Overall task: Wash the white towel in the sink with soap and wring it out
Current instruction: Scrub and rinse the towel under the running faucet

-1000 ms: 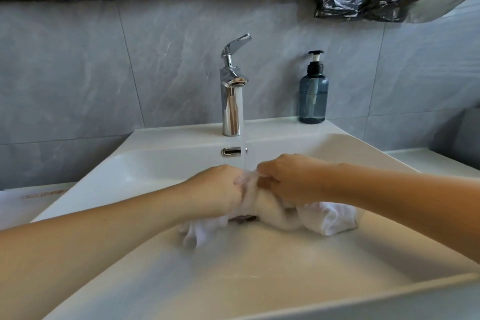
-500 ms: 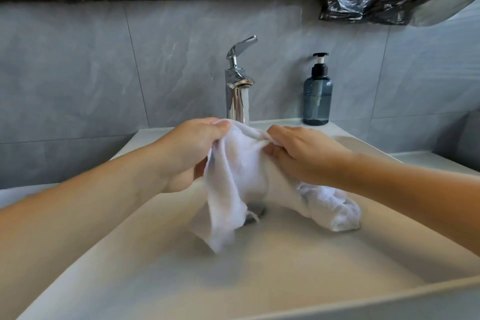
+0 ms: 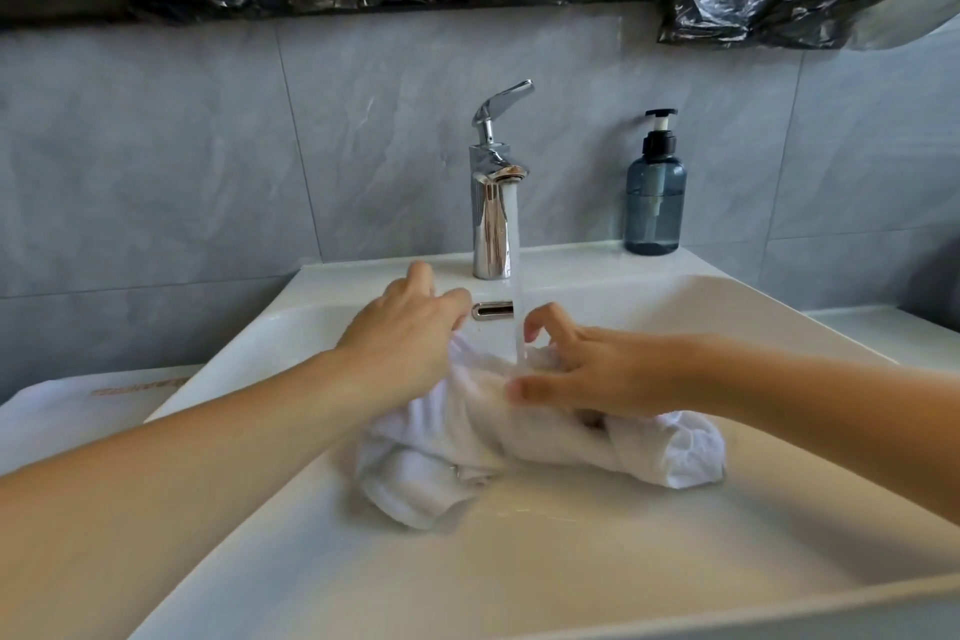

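left hand (image 3: 402, 327) splayed, right hand (image 3: 587, 372) half-curled
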Demonstrator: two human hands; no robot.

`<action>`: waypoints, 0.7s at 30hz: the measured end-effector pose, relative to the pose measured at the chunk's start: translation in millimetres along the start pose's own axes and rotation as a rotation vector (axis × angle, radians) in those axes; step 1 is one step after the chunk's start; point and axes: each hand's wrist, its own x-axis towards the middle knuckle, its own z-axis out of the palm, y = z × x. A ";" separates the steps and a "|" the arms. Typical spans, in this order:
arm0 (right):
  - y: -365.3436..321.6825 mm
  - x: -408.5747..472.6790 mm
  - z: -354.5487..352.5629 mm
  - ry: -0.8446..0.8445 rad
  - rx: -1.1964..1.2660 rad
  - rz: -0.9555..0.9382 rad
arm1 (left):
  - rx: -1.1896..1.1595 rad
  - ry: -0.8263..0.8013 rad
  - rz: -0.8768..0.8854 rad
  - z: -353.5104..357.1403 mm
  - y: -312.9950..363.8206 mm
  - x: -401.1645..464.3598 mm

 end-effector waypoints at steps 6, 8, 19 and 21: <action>4.3 15.6 -3.9 0.282 -0.333 -0.072 | -0.029 -0.270 -0.026 -5.0 18.0 -6.2; 8.9 20.0 -5.1 0.362 -0.405 -0.073 | 0.050 -0.282 0.014 -8.9 19.3 -7.8; 0.1 6.1 8.3 0.101 -0.629 0.003 | 0.198 -0.413 -0.015 -4.7 19.0 -5.9; -0.1 12.4 4.5 0.155 -0.620 0.022 | 0.174 -0.374 0.067 -2.3 24.9 -8.9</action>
